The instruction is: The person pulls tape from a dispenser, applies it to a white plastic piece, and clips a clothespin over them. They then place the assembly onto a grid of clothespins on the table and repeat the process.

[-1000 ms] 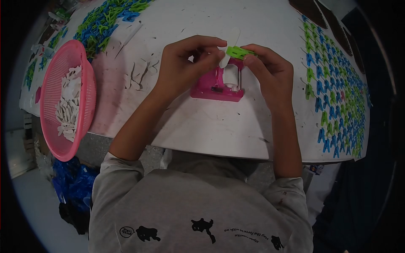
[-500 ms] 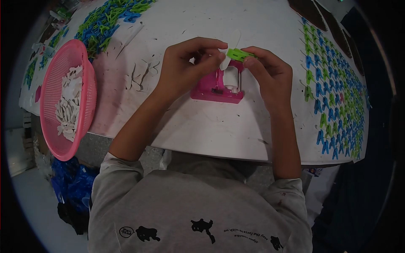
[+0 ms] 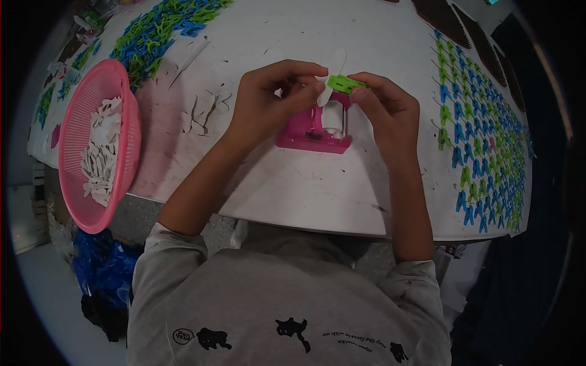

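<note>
My right hand [image 3: 387, 113] pinches a green clothespin [image 3: 345, 84] above a pink device [image 3: 314, 131] with a white roll [image 3: 333, 117] in it. To the left, my left hand [image 3: 274, 97] has its thumb and fingers closed at a thin white piece [image 3: 337, 63], which stands up beside the clothespin's left end. The lower part of the white piece shows below my left fingertips. Both hands are over the white table, and the device rests on it between them.
A pink basket [image 3: 131, 140] with white pieces is at the left table edge. Green and blue clothespins [image 3: 143, 43] are heaped at the back left. Rows of clothespins [image 3: 482, 140] cover the right side. White scraps [image 3: 204, 113] and a pen-like tool [image 3: 193, 53] lie left.
The clothespin has tilted slightly, its right end lower. My hands stay close together in nearly the same place, and the whole view has shifted a little.
</note>
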Action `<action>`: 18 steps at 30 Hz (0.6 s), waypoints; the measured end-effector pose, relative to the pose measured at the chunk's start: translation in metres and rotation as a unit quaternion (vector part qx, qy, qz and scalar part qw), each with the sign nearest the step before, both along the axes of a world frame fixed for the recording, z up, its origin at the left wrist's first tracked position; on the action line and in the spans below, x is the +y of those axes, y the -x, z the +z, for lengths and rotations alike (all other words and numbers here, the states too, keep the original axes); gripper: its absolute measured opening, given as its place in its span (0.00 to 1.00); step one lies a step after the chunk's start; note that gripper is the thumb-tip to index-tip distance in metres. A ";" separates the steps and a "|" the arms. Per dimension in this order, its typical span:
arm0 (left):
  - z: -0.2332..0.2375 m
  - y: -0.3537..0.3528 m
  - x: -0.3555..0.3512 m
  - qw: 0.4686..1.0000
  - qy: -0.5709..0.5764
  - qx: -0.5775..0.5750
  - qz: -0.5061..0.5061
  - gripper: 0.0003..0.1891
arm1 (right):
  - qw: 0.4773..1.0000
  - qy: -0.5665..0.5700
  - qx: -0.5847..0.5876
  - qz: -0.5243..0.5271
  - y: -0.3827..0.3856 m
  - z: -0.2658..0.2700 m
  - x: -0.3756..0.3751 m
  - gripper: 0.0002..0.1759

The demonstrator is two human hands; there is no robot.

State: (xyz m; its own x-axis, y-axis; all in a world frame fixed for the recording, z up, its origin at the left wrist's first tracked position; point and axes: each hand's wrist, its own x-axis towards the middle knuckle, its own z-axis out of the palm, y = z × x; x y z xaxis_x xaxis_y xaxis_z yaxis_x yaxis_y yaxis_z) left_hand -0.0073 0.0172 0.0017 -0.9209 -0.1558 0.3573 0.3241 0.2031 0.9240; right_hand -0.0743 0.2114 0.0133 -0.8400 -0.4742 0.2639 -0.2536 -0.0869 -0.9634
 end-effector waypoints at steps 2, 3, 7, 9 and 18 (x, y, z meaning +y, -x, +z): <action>0.001 0.000 0.000 1.000 -0.003 -0.002 -0.001 0.12 | 1.000 0.001 0.001 0.002 0.000 0.000 0.000 0.12; 0.001 -0.001 0.001 1.000 -0.010 -0.003 -0.007 0.12 | 1.000 0.003 -0.002 0.003 0.000 0.000 0.000 0.12; -0.001 -0.001 0.001 1.000 -0.022 -0.004 -0.013 0.11 | 1.000 0.000 -0.008 0.015 0.001 0.001 0.002 0.11; -0.004 -0.002 0.002 1.000 -0.013 0.004 -0.008 0.12 | 1.000 -0.010 0.002 0.018 0.002 -0.003 0.005 0.12; 0.003 -0.005 -0.002 0.996 0.037 0.065 -0.042 0.11 | 0.997 -0.016 0.054 0.059 0.006 -0.011 0.004 0.12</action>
